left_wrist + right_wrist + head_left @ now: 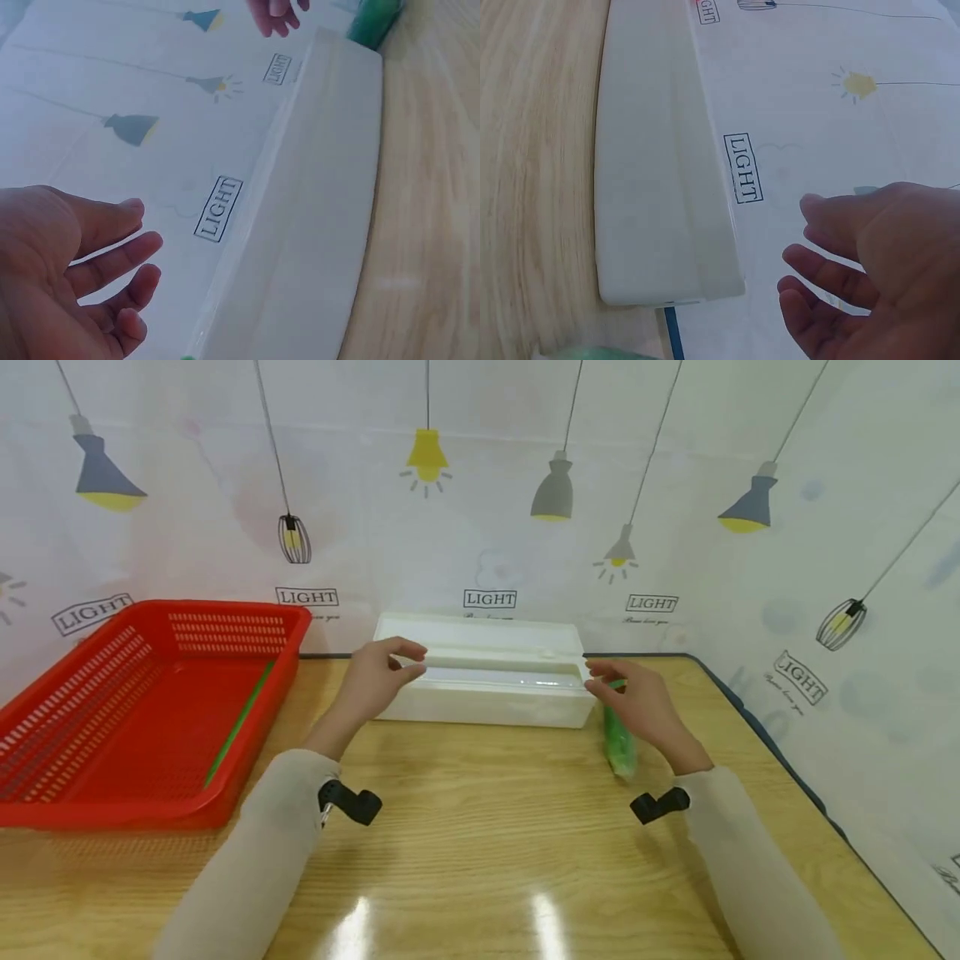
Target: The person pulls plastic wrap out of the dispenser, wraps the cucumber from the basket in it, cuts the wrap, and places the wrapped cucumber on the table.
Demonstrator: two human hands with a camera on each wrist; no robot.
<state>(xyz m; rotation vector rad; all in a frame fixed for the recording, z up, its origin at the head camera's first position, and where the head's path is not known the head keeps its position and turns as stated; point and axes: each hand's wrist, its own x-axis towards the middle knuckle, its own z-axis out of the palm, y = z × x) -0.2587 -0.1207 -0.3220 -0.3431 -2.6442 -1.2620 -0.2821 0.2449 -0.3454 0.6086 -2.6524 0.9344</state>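
Observation:
A long white box (487, 706) stands at the back of the table with its lid (480, 632) raised. Inside lies a pale, shiny roll (495, 677) that looks like cling film. My left hand (375, 675) hovers at the box's left end, thumb and fingers apart with nothing between them. At the right end my right hand (637, 697) is held the same way, its fingers loosely bent and holding nothing. Below that hand a green, elongated thing in clear plastic (619, 747) lies on the table, partly hidden by the hand.
To the left stands a red plastic basket (213, 814) with slotted walls, a thin green strip (240, 722) along its inner right side. Behind everything hangs a white sheet printed with lamps (480, 527). The wooden table (480, 835) reaches toward me.

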